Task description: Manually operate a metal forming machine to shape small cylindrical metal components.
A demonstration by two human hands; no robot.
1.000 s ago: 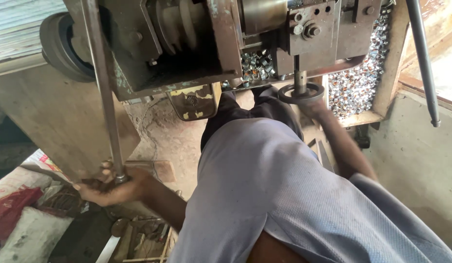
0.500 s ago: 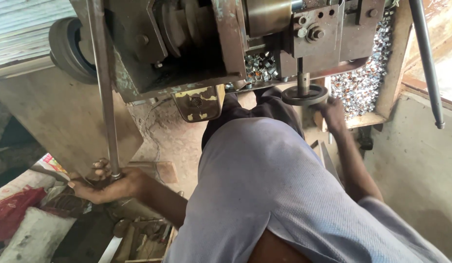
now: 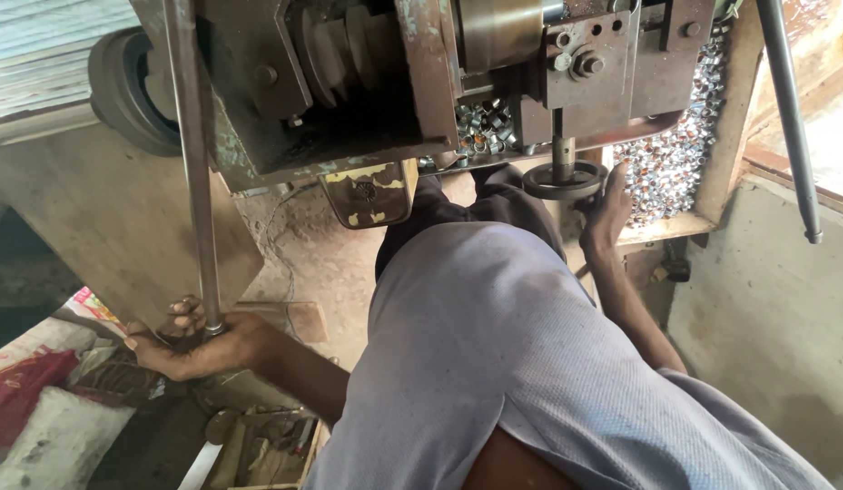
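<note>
Landmark = machine (image 3: 367, 82). Rod (image 3: 196, 172) hangs down its left side, left hand (image 3: 190, 345) at the rod's foot. Handwheel (image 3: 564, 180) under the machine's right end, right hand (image 3: 608, 213) touching it. Pile of rings (image 3: 675, 154) in tray (image 3: 725, 118) behind the wheel. Lever (image 3: 789, 118) far right. Sacks (image 3: 40, 408) lower left.

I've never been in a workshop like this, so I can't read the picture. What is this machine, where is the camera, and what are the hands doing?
The camera sits on the person's head and looks down over their lilac shirt. Above is a worn metal machine with pulleys and bolted plates. The left hand grips the bottom end of a long upright steel rod. The right hand rests at a dark round disc under the machine's vertical shaft. Behind it, a wooden tray holds a heap of small shiny metal rings. Scrap and bags lie on the floor at left.
</note>
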